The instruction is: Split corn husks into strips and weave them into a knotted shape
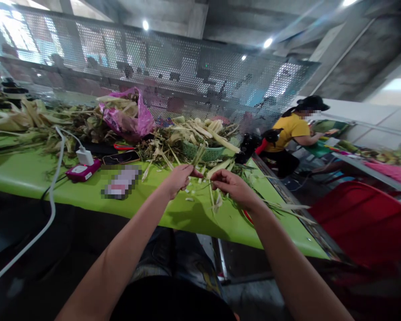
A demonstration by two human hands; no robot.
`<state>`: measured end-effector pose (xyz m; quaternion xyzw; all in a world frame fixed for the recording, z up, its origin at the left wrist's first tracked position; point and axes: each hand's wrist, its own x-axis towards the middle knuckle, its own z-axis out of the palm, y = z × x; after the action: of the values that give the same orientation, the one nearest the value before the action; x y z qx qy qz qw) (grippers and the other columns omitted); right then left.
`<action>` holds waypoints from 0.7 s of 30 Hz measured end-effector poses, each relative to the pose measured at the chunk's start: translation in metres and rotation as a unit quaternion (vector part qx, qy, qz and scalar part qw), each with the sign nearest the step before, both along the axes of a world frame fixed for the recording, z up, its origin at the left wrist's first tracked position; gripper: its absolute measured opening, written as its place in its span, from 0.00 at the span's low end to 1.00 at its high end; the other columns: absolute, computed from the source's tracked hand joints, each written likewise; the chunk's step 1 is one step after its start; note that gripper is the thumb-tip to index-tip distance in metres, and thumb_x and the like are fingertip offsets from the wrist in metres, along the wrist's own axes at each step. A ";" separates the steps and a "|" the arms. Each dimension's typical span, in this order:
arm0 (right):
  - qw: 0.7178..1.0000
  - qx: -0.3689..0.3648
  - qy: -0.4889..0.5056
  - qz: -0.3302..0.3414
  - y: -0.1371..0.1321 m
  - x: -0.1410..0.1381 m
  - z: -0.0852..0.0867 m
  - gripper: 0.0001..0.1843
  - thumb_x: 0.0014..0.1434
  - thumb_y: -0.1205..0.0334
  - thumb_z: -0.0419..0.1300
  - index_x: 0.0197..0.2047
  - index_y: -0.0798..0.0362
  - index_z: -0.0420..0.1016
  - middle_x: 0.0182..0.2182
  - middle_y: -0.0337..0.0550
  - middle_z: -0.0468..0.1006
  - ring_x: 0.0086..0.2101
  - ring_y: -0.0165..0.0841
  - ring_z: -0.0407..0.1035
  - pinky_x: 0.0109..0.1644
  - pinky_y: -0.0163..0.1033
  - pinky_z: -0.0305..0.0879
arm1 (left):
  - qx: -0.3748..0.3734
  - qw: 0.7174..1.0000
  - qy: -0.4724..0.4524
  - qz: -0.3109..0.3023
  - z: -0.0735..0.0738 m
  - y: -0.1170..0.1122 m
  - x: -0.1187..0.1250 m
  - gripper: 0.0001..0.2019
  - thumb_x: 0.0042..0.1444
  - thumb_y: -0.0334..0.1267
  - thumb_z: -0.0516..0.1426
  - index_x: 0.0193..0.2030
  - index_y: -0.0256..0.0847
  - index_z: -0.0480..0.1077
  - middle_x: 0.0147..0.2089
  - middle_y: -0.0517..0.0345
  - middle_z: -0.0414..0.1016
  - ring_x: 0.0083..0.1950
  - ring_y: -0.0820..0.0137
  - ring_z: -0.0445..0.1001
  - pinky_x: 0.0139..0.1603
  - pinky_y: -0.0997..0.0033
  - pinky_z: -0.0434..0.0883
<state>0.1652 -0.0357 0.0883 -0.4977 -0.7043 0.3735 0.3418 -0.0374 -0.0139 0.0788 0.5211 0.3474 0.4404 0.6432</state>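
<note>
Both my hands are raised over the green table (26,178). My left hand (178,177) is closed in a pinch on a thin green leaf strip (198,156) that rises toward the basket. My right hand (229,183) is closed too, fingers curled on pale leaf strips (216,198) that hang down from it. The two hands are a few centimetres apart. Small cut leaf bits (190,191) lie on the table under them.
A green basket (205,152) heaped with pale stalks stands behind my hands. A pink plastic bag (128,113), dry husks (26,117), a phone (121,157), a pink power bank (83,172) with white cable, a red chair (364,220). A person in yellow (292,129) sits at right.
</note>
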 end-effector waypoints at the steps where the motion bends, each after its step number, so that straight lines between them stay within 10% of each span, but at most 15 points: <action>1: 1.000 0.011 0.005 0.001 0.000 -0.001 0.003 0.11 0.53 0.58 0.59 0.38 0.54 0.67 0.27 0.39 0.74 0.26 0.28 0.64 0.27 0.32 0.54 | 0.003 1.000 -0.005 -0.020 0.002 0.001 0.007 0.10 0.60 0.39 0.49 0.30 0.38 0.63 0.26 0.62 0.68 0.13 0.85 0.46 0.14 0.80 0.46; 7: 0.996 0.073 0.053 -0.014 0.002 -0.004 0.016 0.10 0.54 0.59 0.60 0.39 0.53 0.68 0.29 0.38 0.74 0.31 0.30 0.67 0.32 0.34 0.60 | 0.033 0.996 0.038 -0.067 0.004 0.006 0.032 0.13 0.60 0.42 0.49 0.28 0.38 0.65 0.13 0.69 0.49 0.13 0.80 0.48 0.14 0.80 0.47; 21: 0.968 0.216 -0.032 -0.125 -0.024 -0.011 -0.019 0.13 0.58 0.59 0.57 0.47 0.51 0.68 0.41 0.45 0.73 0.35 0.33 0.70 0.40 0.40 0.66 | -0.053 0.995 -0.065 -0.061 0.004 0.024 0.021 0.11 0.60 0.36 0.50 0.32 0.33 0.69 0.29 0.57 0.70 0.14 0.86 0.49 0.15 0.81 0.45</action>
<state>0.1540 -0.0600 0.0691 -0.5080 -0.7111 0.1507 0.4622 -0.0166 0.0097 0.0830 0.4766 0.2955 0.4143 0.7169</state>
